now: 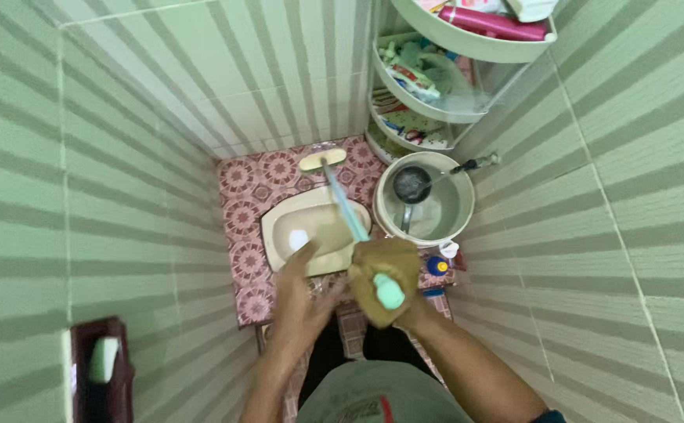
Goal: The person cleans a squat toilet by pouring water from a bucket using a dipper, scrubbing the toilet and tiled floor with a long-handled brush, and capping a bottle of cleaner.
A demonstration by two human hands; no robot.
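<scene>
My right hand grips the pale green handle of a long brush. The brush head rests on the patterned pink floor tiles beyond the cream squat toilet pan. My left hand hangs just below the pan's near edge, fingers apart, holding nothing, with its fingertips pointing toward the bowl. The handle crosses diagonally over the pan.
A round bucket of water with a dark dipper stands right of the pan. A white corner shelf with bottles and packets is above it. Small bottles stand by the bucket. A dark wall holder with soap is at lower left. Striped green tiled walls close in.
</scene>
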